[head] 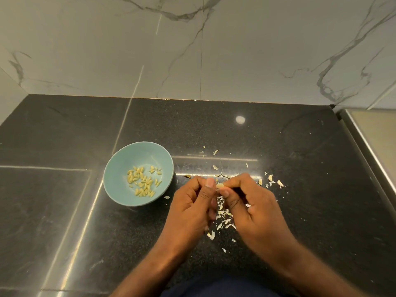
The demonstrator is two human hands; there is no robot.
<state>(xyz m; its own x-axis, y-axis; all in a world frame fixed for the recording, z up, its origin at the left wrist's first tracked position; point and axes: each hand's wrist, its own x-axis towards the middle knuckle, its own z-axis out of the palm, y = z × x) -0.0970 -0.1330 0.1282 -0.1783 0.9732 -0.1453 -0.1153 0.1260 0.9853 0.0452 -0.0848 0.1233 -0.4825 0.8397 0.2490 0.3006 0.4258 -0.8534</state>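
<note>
**A:** Entry: where do I log the seed?

**B:** From my remote feed, the seed (pixel 220 185) sits between both hands, just above the counter (pixel 64 211) and right of the blue bowl (pixel 111 168).

**A:** Grip state?

**B:** Left hand (pixel 192 202): grip pinching one end of the seed. Right hand (pixel 250 202): grip pinching the other end. The remaining fingers are curled.

**A:** Surroundings?

**B:** Peeled seeds (pixel 142 181) lie in the bowl. Husk scraps (pixel 222 213) are scattered on the counter, under and beyond the hands.

Left stands the bowl (pixel 123 161) — counter (pixel 300 168) beyond the husks (pixel 222 213) lies open.
</note>
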